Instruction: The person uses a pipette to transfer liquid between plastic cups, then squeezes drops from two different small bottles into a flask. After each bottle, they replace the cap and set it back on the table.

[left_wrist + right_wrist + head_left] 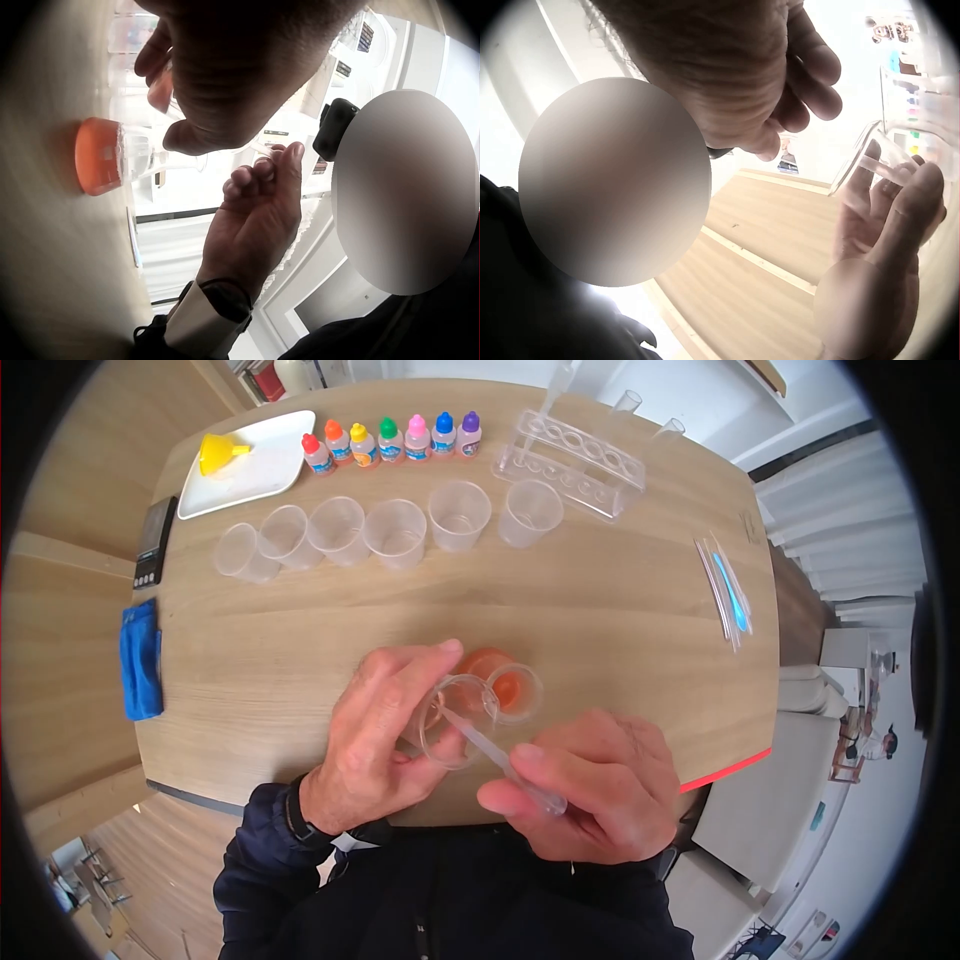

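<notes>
Seven bottles (pixel 388 442) and six cups (pixel 395 535) stand in rows on the table (pixel 620 610). Nearer, the left hand (pixel 375 745) grips one clear round beaker (pixel 470 705); the right hand (pixel 600 790) pinches one dropper (pixel 482 746), slim, translucent and slanting, its tip within the beaker's rim. One flask (pixel 485 662), clear with orange liquid, stands just beyond the beaker.

The head camera looked down at the worktop (pixel 620 630); both wrist cameras looked sideways, up close. Head and left wrist both saw the orange cup (pixel 512 690).
</notes>
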A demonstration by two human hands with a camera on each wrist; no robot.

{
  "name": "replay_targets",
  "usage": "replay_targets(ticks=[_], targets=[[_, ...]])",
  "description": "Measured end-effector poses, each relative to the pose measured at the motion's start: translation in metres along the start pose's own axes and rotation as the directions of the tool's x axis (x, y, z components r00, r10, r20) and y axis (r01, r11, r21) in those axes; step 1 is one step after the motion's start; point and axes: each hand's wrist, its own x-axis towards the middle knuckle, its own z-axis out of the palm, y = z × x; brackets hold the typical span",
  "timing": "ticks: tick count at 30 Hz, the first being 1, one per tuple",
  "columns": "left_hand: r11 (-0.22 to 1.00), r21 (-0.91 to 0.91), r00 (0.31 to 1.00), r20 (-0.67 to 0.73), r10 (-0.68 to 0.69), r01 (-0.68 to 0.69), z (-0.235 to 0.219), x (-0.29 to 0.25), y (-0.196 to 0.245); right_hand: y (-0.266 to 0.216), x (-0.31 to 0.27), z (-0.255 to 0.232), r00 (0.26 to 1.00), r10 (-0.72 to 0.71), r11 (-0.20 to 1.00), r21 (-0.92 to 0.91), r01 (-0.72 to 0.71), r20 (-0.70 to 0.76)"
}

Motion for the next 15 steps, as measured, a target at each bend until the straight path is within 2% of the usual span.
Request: replay_targets(ticks=[15], targets=[[0.999,0.04,1.0,0.031,0.004,-0.005,-0.0023,-0.0002,-0.0004,-0.001,0.0021,0.0012,1.0,-0.015,1.0,0.02,0.015,-0.003]])
